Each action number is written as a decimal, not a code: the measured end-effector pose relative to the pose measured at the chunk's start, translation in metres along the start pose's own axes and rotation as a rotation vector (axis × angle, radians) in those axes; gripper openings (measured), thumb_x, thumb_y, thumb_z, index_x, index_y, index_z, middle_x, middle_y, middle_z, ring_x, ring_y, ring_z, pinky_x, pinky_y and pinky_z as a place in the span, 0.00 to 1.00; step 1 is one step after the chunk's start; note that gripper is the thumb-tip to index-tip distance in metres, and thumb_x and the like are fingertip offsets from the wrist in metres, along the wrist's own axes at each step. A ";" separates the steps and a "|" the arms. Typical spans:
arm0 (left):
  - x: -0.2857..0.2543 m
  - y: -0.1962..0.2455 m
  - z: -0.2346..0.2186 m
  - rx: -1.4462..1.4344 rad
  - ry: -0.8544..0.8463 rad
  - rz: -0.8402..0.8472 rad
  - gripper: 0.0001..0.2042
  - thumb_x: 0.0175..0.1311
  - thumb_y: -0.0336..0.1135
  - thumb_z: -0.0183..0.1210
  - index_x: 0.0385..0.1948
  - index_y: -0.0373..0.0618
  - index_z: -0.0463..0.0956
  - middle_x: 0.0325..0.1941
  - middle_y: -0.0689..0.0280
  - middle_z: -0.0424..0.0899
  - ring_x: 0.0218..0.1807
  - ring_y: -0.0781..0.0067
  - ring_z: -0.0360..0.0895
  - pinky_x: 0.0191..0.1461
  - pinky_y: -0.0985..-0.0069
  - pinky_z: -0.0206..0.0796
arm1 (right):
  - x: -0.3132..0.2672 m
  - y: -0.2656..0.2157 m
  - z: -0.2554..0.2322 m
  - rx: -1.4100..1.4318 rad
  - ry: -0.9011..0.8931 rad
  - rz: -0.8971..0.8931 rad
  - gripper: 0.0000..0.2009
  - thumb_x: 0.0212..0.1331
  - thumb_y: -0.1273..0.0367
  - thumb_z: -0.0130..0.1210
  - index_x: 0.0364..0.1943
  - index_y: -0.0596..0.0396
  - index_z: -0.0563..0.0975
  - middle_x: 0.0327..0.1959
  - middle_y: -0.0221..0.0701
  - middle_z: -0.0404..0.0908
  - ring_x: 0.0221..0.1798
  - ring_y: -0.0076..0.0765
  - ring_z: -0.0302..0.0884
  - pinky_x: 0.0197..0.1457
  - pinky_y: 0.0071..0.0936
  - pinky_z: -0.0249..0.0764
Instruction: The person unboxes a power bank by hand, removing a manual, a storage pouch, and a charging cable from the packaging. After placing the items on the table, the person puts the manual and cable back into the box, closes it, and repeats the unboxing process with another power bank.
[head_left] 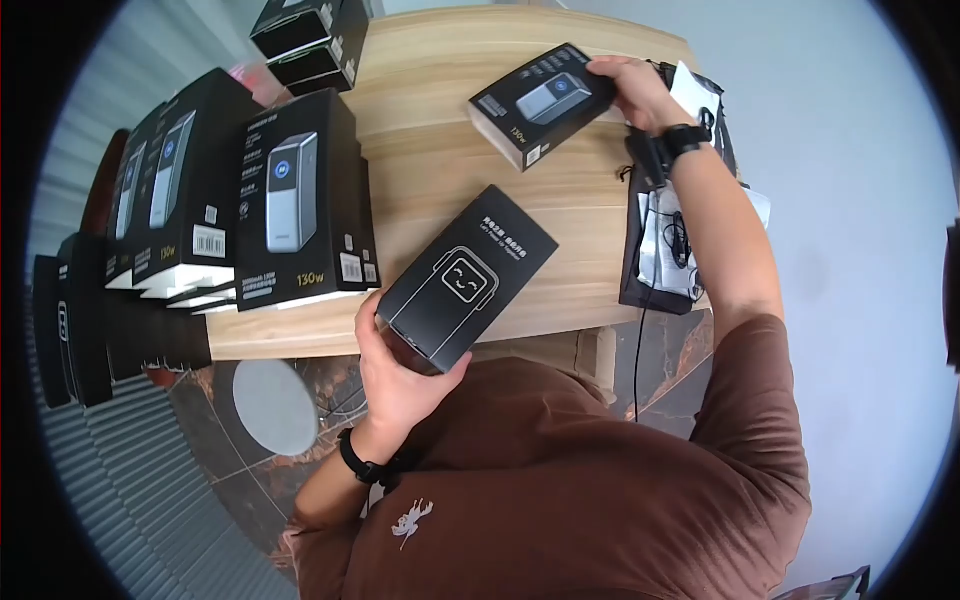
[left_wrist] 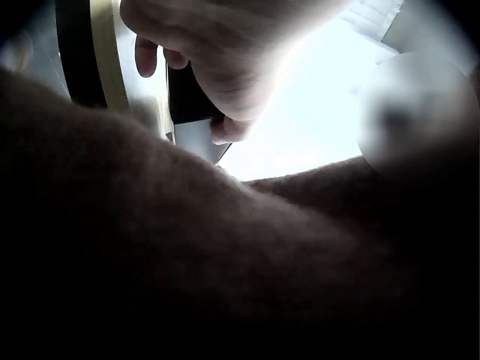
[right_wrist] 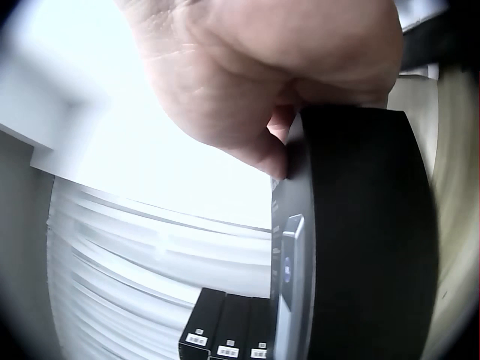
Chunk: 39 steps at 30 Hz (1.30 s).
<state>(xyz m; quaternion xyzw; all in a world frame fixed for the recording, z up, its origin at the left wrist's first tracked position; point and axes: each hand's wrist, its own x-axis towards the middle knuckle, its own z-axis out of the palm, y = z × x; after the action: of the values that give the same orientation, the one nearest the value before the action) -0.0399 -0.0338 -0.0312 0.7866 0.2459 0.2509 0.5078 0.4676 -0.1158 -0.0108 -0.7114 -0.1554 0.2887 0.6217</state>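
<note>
1. Left hand (head_left: 405,388) is nearest to the body; its fingers and thumb spread moderately wide and grip two sides of the near end of a black box with a smiling face (head_left: 475,270).
2. From this hand the box points forward and to the right, long axis slanting; its lower end is near the front edge of the table (head_left: 600,260).
3. Beyond it, well forward and somewhat to the right, the right hand (head_left: 640,92) pinches the far right end of a second box, marked 130w (head_left: 550,98). In the right wrist view its digits hold the box edge.
4. This box slants almost the same way, its picture upward; a gap separates the two boxes. Whether it touches the wood, I cannot tell.
5. To the left, upright boxes (head_left: 300,200) stand in a row; the left hand is the nearer one to them.
6. Farthest, two stacked boxes (head_left: 310,45) lie at the upper left.
</note>
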 end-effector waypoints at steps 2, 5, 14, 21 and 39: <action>0.001 -0.005 0.003 0.005 -0.002 -0.044 0.56 0.47 0.32 0.83 0.76 0.39 0.49 0.59 0.48 0.84 0.55 0.57 0.89 0.58 0.63 0.83 | 0.011 0.010 0.000 -0.095 0.025 -0.116 0.15 0.68 0.69 0.67 0.55 0.60 0.85 0.47 0.30 0.88 0.51 0.26 0.82 0.57 0.27 0.77; 0.001 -0.006 0.003 -0.006 -0.016 -0.128 0.57 0.45 0.34 0.85 0.76 0.39 0.49 0.60 0.47 0.83 0.56 0.52 0.88 0.59 0.61 0.82 | 0.007 0.015 0.008 -0.347 0.222 -0.403 0.16 0.68 0.69 0.67 0.57 0.61 0.84 0.47 0.31 0.88 0.49 0.25 0.82 0.54 0.26 0.78; 0.016 0.010 -0.012 0.351 -0.292 -0.108 0.60 0.41 0.41 0.88 0.77 0.39 0.54 0.68 0.48 0.76 0.58 0.45 0.84 0.58 0.61 0.80 | -0.255 0.021 0.065 -0.494 -0.090 -0.192 0.09 0.68 0.73 0.68 0.47 0.58 0.81 0.35 0.19 0.80 0.30 0.12 0.72 0.32 0.18 0.69; 0.020 0.006 -0.003 0.307 -0.280 0.157 0.42 0.49 0.33 0.83 0.69 0.37 0.72 0.73 0.51 0.74 0.62 0.55 0.82 0.59 0.69 0.79 | -0.294 0.089 0.106 0.041 -0.058 -0.175 0.31 0.64 0.79 0.66 0.72 0.61 0.70 0.61 0.33 0.73 0.55 0.25 0.77 0.58 0.22 0.78; 0.022 -0.003 0.007 0.145 -0.310 0.327 0.36 0.65 0.23 0.68 0.76 0.31 0.63 0.82 0.38 0.63 0.79 0.40 0.69 0.77 0.57 0.69 | -0.325 0.081 0.109 -0.221 -0.125 -0.390 0.46 0.52 0.72 0.77 0.79 0.63 0.66 0.57 0.37 0.72 0.51 0.33 0.71 0.55 0.25 0.76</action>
<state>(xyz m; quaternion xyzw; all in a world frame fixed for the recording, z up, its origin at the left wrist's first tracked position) -0.0190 -0.0231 -0.0328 0.8796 0.0518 0.1875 0.4342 0.1356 -0.2326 -0.0255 -0.7124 -0.3586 0.1879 0.5732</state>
